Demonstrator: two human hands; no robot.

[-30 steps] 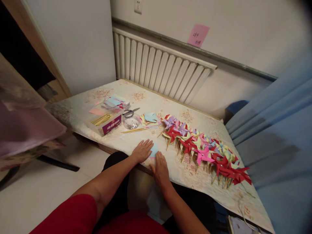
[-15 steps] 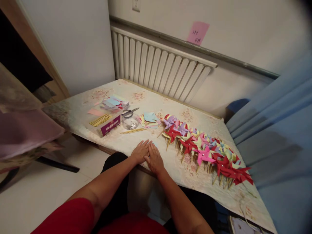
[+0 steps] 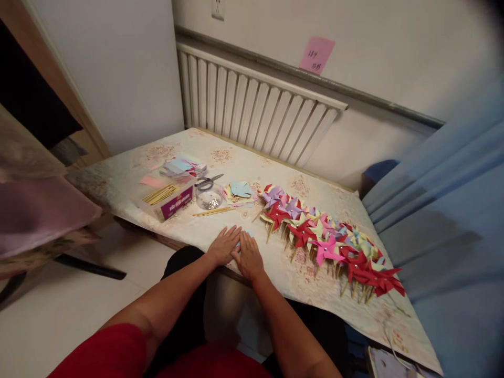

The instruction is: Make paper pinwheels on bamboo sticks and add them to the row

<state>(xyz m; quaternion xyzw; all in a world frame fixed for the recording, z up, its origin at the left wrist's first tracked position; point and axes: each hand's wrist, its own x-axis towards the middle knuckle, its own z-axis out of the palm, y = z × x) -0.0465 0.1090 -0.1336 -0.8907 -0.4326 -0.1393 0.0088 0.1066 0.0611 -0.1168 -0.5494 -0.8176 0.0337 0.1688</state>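
Observation:
My left hand (image 3: 224, 245) and my right hand (image 3: 249, 257) lie flat, side by side, near the table's front edge. Their fingers are stretched out and the two hands touch at the inner side. Beneath them is a piece of light blue paper (image 3: 249, 232), mostly covered; only small bits show past the fingertips and between the hands. Just beyond them lie a few thin wooden sticks (image 3: 212, 211) and a clear round dish (image 3: 208, 199) of small silvery pieces. A pile of cut paper squares (image 3: 239, 192) sits behind.
Rows of finished paper pinwheels (image 3: 326, 249) on sticks spread along the right. To the left stand a box of wooden sticks (image 3: 167, 200), scissors (image 3: 208, 182) and a container with coloured paper (image 3: 181, 165). A radiator (image 3: 252, 110) is behind the table; a blue curtain (image 3: 441, 220) hangs right.
My hands stay flat on the paper, with a slight shift; a bit more blue shows between and beyond the fingers. The whole view has moved slightly.

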